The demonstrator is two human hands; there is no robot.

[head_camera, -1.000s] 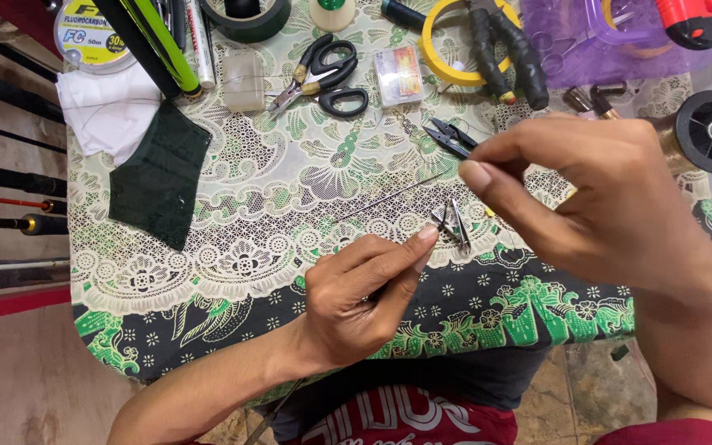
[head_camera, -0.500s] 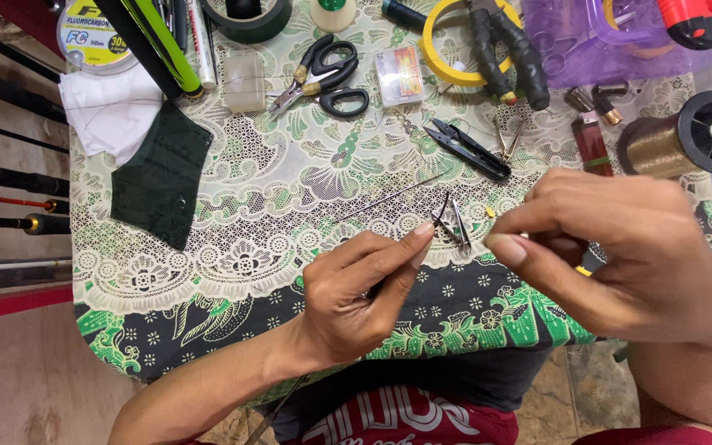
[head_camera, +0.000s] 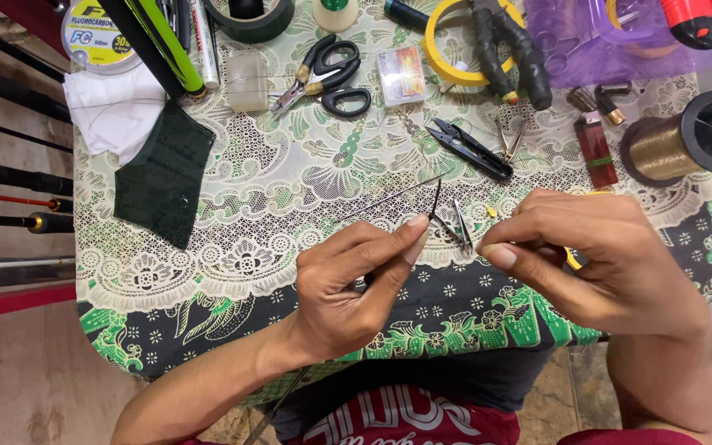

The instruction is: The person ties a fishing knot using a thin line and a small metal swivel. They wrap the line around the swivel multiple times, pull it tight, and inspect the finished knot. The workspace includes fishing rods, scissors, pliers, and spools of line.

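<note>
Two hands (bare) pinch a thin rod [head_camera: 389, 200]: left hand [head_camera: 356, 280], right hand [head_camera: 595, 255].

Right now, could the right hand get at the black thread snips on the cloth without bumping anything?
Probably yes. The black thread snips lie in the open just beyond the right hand, with only patterned cloth between; but that hand's fingers look pinched, so it may not be free.

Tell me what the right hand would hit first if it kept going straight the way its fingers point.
The right hand points left, so it would likely first meet the small metal guide held at the left hand fingertips, though depth is unclear.
</note>
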